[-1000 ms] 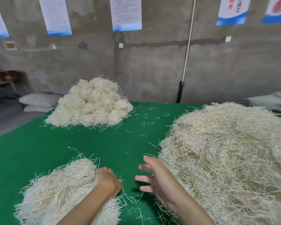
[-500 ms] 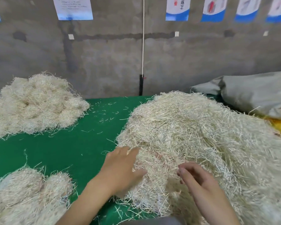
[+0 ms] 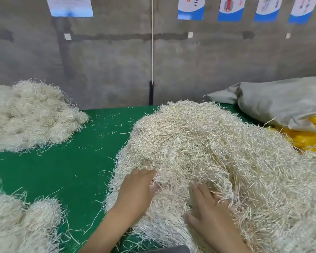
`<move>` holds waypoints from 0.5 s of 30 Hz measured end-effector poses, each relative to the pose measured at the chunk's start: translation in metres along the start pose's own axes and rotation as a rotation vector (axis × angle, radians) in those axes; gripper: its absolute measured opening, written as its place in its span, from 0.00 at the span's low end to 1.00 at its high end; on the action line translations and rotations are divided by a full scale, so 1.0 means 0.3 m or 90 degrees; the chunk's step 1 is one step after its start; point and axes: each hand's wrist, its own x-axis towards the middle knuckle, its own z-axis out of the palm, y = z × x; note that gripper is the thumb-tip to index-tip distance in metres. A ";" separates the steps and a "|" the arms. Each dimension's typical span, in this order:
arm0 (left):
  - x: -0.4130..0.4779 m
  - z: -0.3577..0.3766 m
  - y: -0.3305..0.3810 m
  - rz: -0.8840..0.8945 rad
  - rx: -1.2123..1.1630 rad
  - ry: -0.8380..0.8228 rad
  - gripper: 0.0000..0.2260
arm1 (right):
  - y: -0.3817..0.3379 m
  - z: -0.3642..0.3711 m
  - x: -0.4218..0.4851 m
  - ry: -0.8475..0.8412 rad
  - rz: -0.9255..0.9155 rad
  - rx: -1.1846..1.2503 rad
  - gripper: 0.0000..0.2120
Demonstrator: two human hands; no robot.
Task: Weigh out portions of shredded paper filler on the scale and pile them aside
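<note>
Three masses of pale shredded paper filler lie on the green felt-covered desk (image 3: 62, 170). The largest heap of cream shredded paper filler (image 3: 208, 143) fills the right half of the view, and both bare hands are pushed into its near slope. The left hand (image 3: 137, 190) rests on the heap's left flank, its fingers stretched forward and fairly straight, with the tips buried under the strands. The right hand (image 3: 210, 214) lies palm down just beside it, fingers spread and loose, their ends sunk among the shreds, the thumb splayed out to the left. Neither hand closes round a bunch. A rounded pile of whitish filler (image 3: 29, 114) sits at the far left of the desk, well apart from the heap, and a smaller fluffy clump of filler (image 3: 16, 221) lies at the near left corner. Loose strands are scattered over the felt between them. A grey woven sack (image 3: 281, 99) lies behind the heap at the right, over a crumpled yellow plastic sheet (image 3: 310, 136). A bare grey concrete wall (image 3: 108, 61) stands behind.
</note>
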 end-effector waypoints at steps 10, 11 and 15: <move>-0.011 -0.274 0.067 -0.042 -0.342 0.262 0.12 | -0.106 -0.008 0.050 0.156 -0.111 0.092 0.31; -0.007 -0.288 0.059 -0.018 -0.287 0.316 0.09 | -0.114 -0.015 0.055 0.180 -0.110 0.110 0.31; 0.001 -0.304 0.025 -0.189 -0.544 0.296 0.25 | -0.130 -0.047 0.081 0.241 -0.080 0.189 0.30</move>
